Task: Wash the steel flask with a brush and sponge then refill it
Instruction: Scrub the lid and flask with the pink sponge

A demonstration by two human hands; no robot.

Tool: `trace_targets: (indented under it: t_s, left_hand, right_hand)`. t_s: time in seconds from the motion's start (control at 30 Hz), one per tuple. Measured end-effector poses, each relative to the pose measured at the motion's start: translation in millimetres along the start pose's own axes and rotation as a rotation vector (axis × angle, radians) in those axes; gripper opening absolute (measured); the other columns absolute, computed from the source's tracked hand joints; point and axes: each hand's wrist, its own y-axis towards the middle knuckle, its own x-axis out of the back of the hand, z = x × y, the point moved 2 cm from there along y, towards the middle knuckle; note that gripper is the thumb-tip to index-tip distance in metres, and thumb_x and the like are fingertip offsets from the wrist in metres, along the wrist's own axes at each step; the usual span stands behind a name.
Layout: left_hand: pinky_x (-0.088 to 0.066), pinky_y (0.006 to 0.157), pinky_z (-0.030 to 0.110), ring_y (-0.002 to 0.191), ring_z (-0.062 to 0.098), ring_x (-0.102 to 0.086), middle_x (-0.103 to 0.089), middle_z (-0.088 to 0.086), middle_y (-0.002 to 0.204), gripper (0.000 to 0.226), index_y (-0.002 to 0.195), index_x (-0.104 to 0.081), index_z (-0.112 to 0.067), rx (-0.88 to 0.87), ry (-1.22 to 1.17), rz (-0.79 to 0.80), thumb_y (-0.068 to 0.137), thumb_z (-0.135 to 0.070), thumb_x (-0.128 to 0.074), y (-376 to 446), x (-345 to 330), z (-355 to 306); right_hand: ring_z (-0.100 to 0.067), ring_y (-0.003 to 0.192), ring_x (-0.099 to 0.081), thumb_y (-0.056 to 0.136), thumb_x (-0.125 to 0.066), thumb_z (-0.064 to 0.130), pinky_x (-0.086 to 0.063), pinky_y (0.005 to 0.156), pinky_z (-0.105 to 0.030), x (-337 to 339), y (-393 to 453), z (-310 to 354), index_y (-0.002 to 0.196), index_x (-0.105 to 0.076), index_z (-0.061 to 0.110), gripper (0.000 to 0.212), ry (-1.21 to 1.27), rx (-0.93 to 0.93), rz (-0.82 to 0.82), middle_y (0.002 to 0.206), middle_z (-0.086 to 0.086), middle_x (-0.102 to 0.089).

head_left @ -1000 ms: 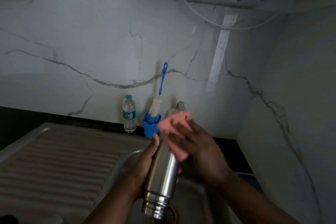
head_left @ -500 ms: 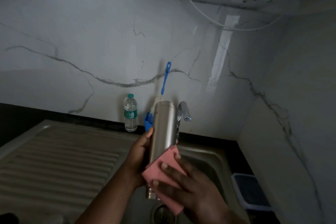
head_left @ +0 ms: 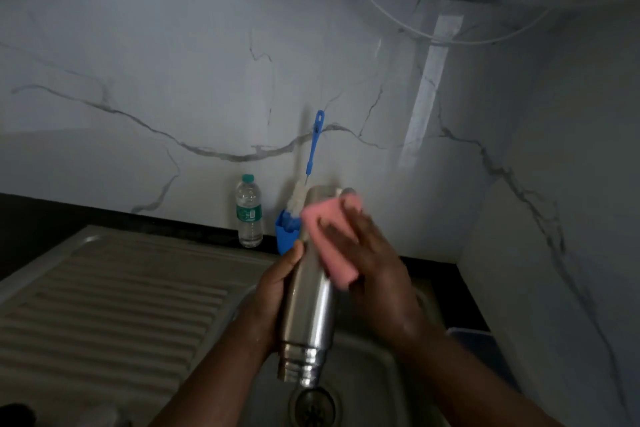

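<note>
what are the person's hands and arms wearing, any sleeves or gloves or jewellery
Both hands, left and right, are bare, with no gloves. Both forearms are bare as far as the frame shows, with no sleeves in view. No rings, watch or bracelets are visible, though the picture is dim and slightly blurred.

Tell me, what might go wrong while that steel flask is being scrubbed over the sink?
1. The left hand alone grips the steel flask; if it is wet it could slip and drop into the sink.
2. The right hand presses the pink sponge near the flask's upper end, close to the bottle brush in its blue holder; a wide stroke might knock them over.
</note>
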Motion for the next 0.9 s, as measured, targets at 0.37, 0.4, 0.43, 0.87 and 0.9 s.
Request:
trace_targets:
  t_s: [0.37, 0.4, 0.43, 0.87, 0.9]
  left_hand:
    - [-0.058, 0.070, 0.034, 0.078, 0.021, -0.071, -0.073, 0.008, 0.089, 0.045, 0.109, -0.067, -0.004, 0.118, 0.073, -0.058, 0.092, -0.045, -0.058, 8, 13, -3]
    - [-0.059, 0.064, 0.033, 0.072, 0.020, -0.072, -0.074, 0.006, 0.083, 0.039, 0.106, -0.066, -0.007, 0.096, 0.146, -0.097, 0.097, -0.041, -0.050, 6, 11, -2]
    - [-0.059, 0.060, 0.035, 0.066, 0.023, -0.071, -0.073, 0.008, 0.079, 0.041, 0.102, -0.066, -0.007, 0.090, 0.151, -0.107, 0.096, -0.044, -0.049, 4, 10, -2]
    - [-0.059, 0.060, 0.038, 0.066, 0.033, -0.068, -0.068, 0.023, 0.081, 0.065, 0.089, -0.074, 0.001, -0.074, -0.083, -0.062, 0.070, -0.061, -0.071, 14, 18, -18]
    - [-0.059, 0.055, 0.038, 0.062, 0.033, -0.068, -0.067, 0.024, 0.076, 0.073, 0.084, -0.075, 0.002, -0.078, -0.051, -0.096, 0.062, -0.067, -0.073, 16, 20, -22]
  right_hand:
    - [-0.033, 0.140, -0.030, 0.086, -0.058, 0.039, -0.050, 0.096, -0.047, -15, -27, -8, 0.149, -0.016, 0.043, 0.076, -0.193, 0.261, 0.178, 0.157, 0.002, -0.019]
    - [-0.036, 0.141, -0.029, 0.086, -0.056, 0.043, -0.046, 0.100, -0.050, -16, -16, -18, 0.148, -0.019, 0.043, 0.072, -0.168, 0.231, 0.168, 0.157, -0.001, -0.022]
    - [-0.037, 0.141, -0.029, 0.087, -0.055, 0.046, -0.042, 0.104, -0.052, -15, -4, -26, 0.147, -0.024, 0.042, 0.068, -0.150, 0.198, 0.153, 0.156, -0.003, -0.024]
    - [-0.015, 0.147, -0.015, 0.080, -0.062, -0.003, -0.028, 0.116, -0.040, -32, -45, 12, 0.149, -0.017, 0.045, 0.095, 0.053, 0.074, 0.294, 0.161, 0.013, -0.008]
    - [-0.012, 0.148, -0.011, 0.085, -0.055, -0.004, -0.023, 0.118, -0.039, -34, -56, 15, 0.149, -0.015, 0.046, 0.091, 0.087, 0.146, 0.367, 0.160, 0.016, -0.007]
